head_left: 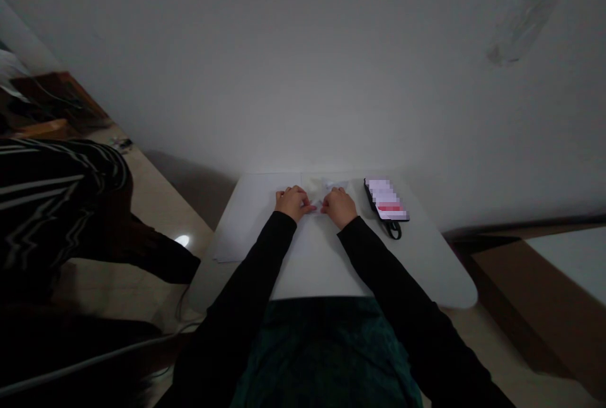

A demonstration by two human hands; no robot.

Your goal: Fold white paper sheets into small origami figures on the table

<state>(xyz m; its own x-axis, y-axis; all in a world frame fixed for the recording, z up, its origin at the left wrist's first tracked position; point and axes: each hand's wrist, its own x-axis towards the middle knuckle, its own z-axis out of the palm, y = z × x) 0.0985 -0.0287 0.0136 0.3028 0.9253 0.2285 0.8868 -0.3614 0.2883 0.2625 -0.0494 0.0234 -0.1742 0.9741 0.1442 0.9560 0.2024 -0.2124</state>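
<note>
White rounded tabletop (416, 256) is bearing a small creased white paper fold (331, 186) just ahead of the curled left hand (293, 203) and right hand (339, 208), nearer the right; both are closing inward, their grip on it unclear, a black-cased phone (386, 199) lying just right of them

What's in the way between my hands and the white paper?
Nothing visible is: your left hand and right hand are already on the white paper, fingertips close together. The phone lies off to the right, clear of both.

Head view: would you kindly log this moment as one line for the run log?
left hand, right hand: on white paper sheet | beside: smartphone | beneath: white table
</note>
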